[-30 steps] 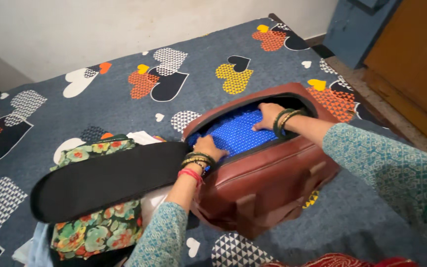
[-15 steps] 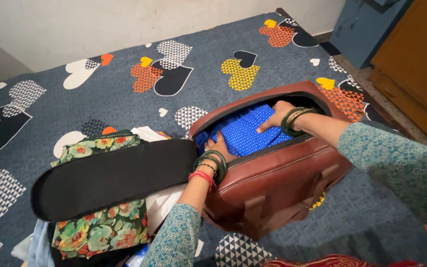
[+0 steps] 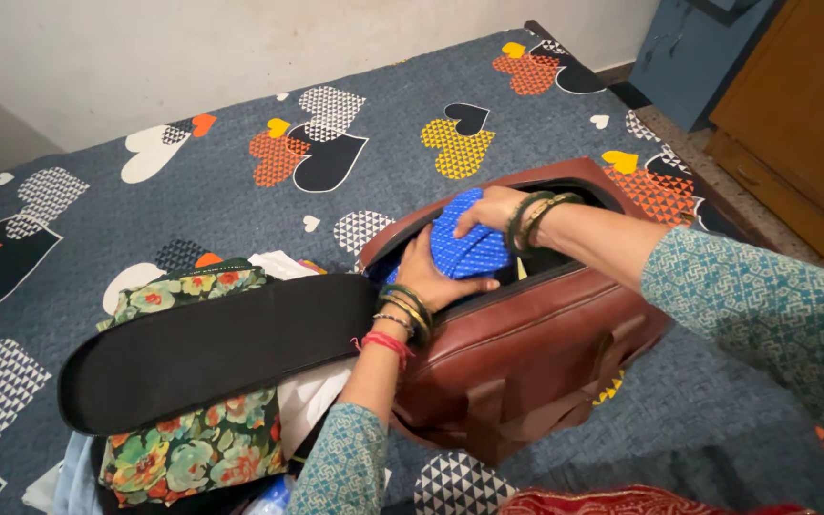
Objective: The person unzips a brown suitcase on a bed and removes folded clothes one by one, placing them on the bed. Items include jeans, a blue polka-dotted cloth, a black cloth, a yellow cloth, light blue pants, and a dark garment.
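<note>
Atop a heart-patterned grey bedspread (image 3: 240, 205), a brown leather bag (image 3: 526, 353) gapes open. Both hands clasp a blue dotted cloth bundle (image 3: 464, 243) at its mouth: the left hand (image 3: 426, 277) cups it from seven o'clock, fingers curled beneath; the right hand (image 3: 493, 208) presses from one o'clock, fingers spread. Floral fabric (image 3: 193, 448) and a flat black oval panel (image 3: 212, 348) lie at nine o'clock.

A single head-worn view looks steeply down and forward from above the person's own arms. It faces across the bed (image 3: 240, 191) towards a pale wall at the top edge, with a wooden cupboard (image 3: 803, 124) at the right. It sits close: the brown bag (image 3: 526, 353) fills the centre, and the sleeves run out of the lower edge.
</note>
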